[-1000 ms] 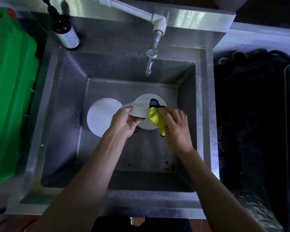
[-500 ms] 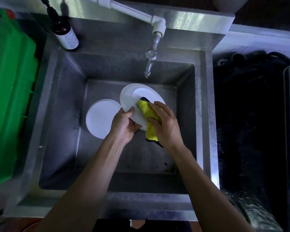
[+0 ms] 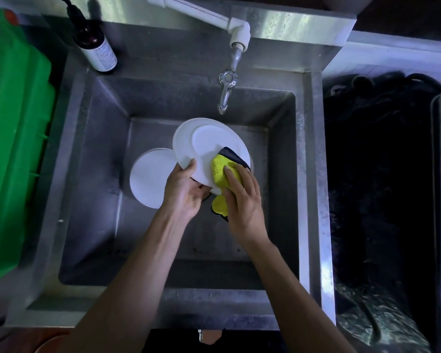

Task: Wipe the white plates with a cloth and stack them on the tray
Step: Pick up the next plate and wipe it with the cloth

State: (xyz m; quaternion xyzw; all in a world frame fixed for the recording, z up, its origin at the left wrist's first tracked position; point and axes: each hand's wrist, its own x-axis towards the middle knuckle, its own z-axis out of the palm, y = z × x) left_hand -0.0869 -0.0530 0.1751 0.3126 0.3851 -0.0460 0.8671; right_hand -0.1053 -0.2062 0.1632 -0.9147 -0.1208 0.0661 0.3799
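Wiping is in progress over the steel sink (image 3: 87,154): the left hand (image 3: 186,192) is gripping the near edge of a white plate (image 3: 204,143), thumb lying on the upper face at the rim and the remaining fingers curling underneath, so that the plate is tilting with its face toward the camera and toward the cloth. The right hand (image 3: 242,200) is pressing a yellow cloth (image 3: 222,171) with a dark border against the plate at about 5 o'clock on its face; the fingers (image 3: 231,175) are lying mostly straight across the cloth, and a loose fold of it is hanging below the palm, so whether the thumb is pinching it cannot be told. Holding the plate above the basin is likely keeping drips inside the sink, and the opposing hands are giving the cloth a firm surface to rub against. A second white plate (image 3: 150,179) is lying flat on the sink floor at 9 o'clock from the held one, partly under its edge, apparently waiting its turn. The faucet (image 3: 225,93) is hanging at 12 o'clock, with no water visibly running. A brown bottle (image 3: 96,48) is standing at 11 o'clock on the sink ledge, and a green container (image 3: 13,138) is sitting at 9 o'clock. No tray is clearly identifiable in view, so stacking is judged not yet begun.
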